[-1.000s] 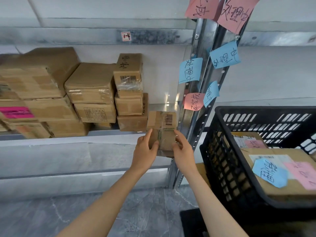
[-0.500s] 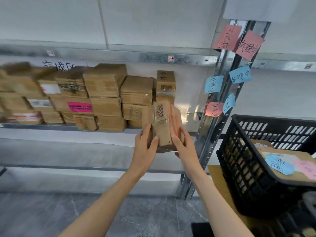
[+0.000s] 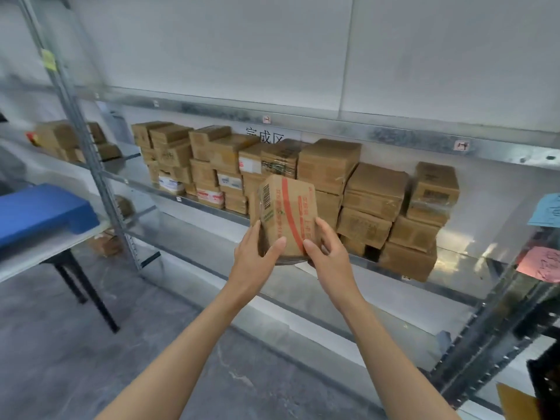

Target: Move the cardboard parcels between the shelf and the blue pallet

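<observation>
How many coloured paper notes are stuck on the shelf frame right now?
3: a yellow note on the steel upright at left, a blue note and a pink note at the right edge, both cut off. More may lie out of frame.

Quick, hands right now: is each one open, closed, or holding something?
Left hand: grips the parcel.
Right hand: grips the same parcel.

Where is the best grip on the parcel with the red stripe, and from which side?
Hold the red-striped parcel by its lower sides, one hand from each side, as the left hand and right hand do. It stands upright, so a low grip on both sides probably steadies it.
</observation>
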